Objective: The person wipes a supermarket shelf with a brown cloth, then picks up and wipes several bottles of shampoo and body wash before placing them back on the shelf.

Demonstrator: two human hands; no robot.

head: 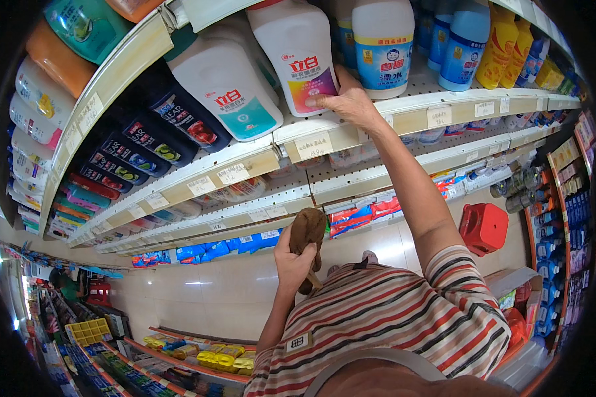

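Note:
My right hand [347, 99] is raised to the shelf and grips the lower part of a white plastic bottle [298, 54] with a pink and purple label; its thumb lies across the front. The bottle tilts slightly, its base near the shelf's front edge. Left of it leans a white bottle with a teal label [228, 94]. On the other side is a white bottle with a blue label [383, 54]. My left hand [294, 260], low in front of my striped shirt, holds a bunched brown cloth [308, 231].
Dark shampoo bottles [188, 119] line the shelf at left. Packaged goods [362, 216] lie along the lowest shelf. A red plastic stool [484, 228] and an open cardboard box [516, 283] are on the right. Behind me, a low rack holds yellow packages [221, 356].

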